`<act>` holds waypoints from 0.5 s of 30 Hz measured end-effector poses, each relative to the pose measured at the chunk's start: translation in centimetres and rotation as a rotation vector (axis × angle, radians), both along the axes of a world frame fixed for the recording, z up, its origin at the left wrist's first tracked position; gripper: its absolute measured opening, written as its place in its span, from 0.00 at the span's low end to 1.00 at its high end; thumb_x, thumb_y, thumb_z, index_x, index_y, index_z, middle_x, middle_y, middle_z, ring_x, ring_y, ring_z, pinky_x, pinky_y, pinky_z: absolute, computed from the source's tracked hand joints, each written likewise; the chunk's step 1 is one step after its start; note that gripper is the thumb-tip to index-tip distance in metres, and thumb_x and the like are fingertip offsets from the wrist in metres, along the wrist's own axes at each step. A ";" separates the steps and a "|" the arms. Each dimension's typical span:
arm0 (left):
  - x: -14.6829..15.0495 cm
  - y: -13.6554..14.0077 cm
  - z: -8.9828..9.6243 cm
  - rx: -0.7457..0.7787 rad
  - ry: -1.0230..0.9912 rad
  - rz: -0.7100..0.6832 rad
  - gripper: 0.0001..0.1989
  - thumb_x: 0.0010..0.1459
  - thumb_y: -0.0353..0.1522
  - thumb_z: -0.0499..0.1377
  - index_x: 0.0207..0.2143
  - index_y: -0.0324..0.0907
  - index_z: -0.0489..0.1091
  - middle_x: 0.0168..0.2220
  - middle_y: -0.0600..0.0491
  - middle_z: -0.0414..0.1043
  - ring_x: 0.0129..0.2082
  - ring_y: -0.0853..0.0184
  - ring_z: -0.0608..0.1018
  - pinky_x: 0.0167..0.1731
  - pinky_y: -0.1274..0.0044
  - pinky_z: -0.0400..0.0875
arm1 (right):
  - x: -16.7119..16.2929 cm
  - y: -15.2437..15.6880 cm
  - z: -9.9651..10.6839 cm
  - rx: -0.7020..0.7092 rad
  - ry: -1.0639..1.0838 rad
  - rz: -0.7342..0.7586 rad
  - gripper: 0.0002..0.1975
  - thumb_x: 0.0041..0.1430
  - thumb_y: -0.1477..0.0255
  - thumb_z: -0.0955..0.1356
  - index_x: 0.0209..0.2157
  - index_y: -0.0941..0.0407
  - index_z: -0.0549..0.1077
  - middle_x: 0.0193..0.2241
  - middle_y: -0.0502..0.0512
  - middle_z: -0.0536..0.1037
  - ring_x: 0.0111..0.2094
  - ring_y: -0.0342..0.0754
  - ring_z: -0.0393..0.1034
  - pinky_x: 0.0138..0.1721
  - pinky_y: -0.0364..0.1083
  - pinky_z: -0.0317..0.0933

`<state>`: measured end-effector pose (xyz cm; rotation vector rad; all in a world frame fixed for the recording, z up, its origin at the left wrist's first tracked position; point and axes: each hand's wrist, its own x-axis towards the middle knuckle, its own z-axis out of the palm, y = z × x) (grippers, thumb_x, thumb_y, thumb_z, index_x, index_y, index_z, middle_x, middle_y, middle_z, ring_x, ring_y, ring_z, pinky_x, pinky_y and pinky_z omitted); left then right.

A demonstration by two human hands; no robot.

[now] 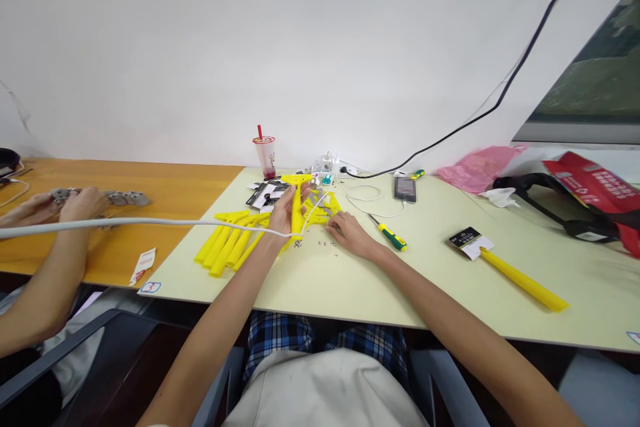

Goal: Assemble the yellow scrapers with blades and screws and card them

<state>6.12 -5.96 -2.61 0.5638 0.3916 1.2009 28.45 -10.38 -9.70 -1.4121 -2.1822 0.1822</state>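
Left hand [283,213], fingers clasping a yellow handle [297,209] running near to far; small metal parts [333,243] lie beside the right hand [353,235], pinch unclear

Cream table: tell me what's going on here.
The person's left hand grips a yellow T-shaped piece upright over the table. The right hand is low at the table, beside small metal bits; whether its fingers hold anything can't be told. More yellow pieces lie to the left, and a screwdriver lies to the right. At the orange table, a co-worker's hands handle a grey part.
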 end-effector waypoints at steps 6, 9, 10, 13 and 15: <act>0.1 0.0 -0.2 -0.009 -0.024 0.019 0.16 0.71 0.29 0.62 0.59 0.42 0.76 0.53 0.46 0.84 0.43 0.66 0.88 0.24 0.85 0.76 | -0.6 2.0 0.2 0.018 0.036 -0.163 0.13 0.78 0.67 0.62 0.52 0.56 0.74 0.52 0.62 0.78 0.54 0.54 0.72 0.58 0.55 0.65; 0.2 0.2 -0.5 -0.025 -0.026 0.026 0.17 0.70 0.30 0.64 0.59 0.41 0.76 0.52 0.45 0.85 0.41 0.65 0.88 0.25 0.85 0.77 | -1.3 4.8 1.0 -0.021 0.014 -0.240 0.14 0.76 0.64 0.67 0.55 0.56 0.75 0.55 0.60 0.78 0.55 0.55 0.74 0.59 0.59 0.68; 0.2 0.2 -0.6 -0.031 -0.024 0.026 0.18 0.69 0.30 0.65 0.60 0.41 0.76 0.52 0.45 0.85 0.41 0.65 0.88 0.25 0.84 0.78 | -1.7 6.0 1.3 -0.044 0.004 -0.267 0.16 0.74 0.62 0.69 0.56 0.56 0.76 0.56 0.60 0.78 0.54 0.55 0.75 0.57 0.60 0.70; 0.2 0.4 -0.7 -0.049 -0.009 0.028 0.21 0.68 0.34 0.68 0.61 0.41 0.75 0.49 0.44 0.86 0.41 0.63 0.89 0.30 0.82 0.81 | -3.2 9.4 2.2 -0.136 -0.032 -0.352 0.20 0.72 0.61 0.71 0.59 0.56 0.75 0.58 0.61 0.77 0.54 0.55 0.76 0.55 0.60 0.74; 0.0 0.6 -0.7 -0.057 0.004 0.030 0.22 0.67 0.36 0.68 0.61 0.41 0.76 0.48 0.43 0.86 0.41 0.61 0.89 0.33 0.80 0.82 | -4.3 11.6 2.7 -0.206 -0.049 -0.394 0.20 0.72 0.61 0.71 0.60 0.55 0.75 0.59 0.61 0.77 0.54 0.56 0.76 0.55 0.60 0.74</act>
